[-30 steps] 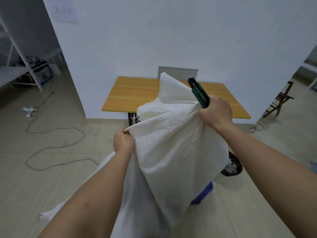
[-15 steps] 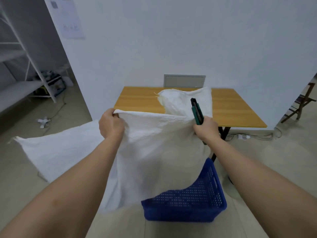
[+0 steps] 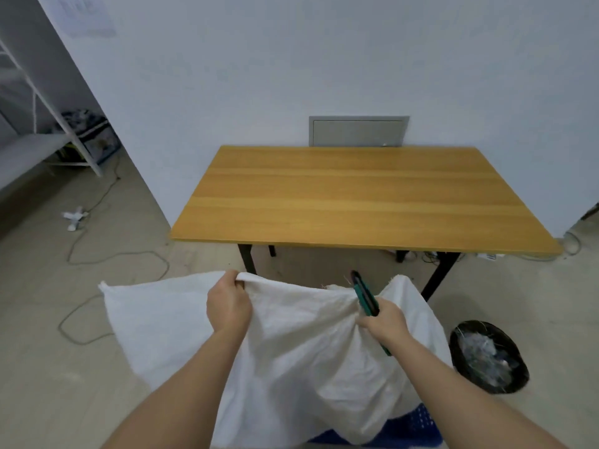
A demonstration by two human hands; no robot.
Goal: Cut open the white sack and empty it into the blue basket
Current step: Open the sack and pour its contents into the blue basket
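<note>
Above blue basket (image 3: 418, 426): white sack (image 3: 301, 345) dropped lower than half-second earlier, limp, likely emptied. Left hand (image 3: 229, 305) clutched its edge; right hand (image 3: 382, 322) gripped sack plus green utility knife (image 3: 365, 296).

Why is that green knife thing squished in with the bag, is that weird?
A bit odd, yes. The right hand grips the green utility knife and a bunch of the white sack together, knife end pointing up. The left hand pinches the sack's top edge. Nothing looks spilled.

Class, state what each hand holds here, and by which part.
Left hand grips the white sack at its top edge. Right hand bunches the sack's cloth while holding the green cutter by its handle.
</note>
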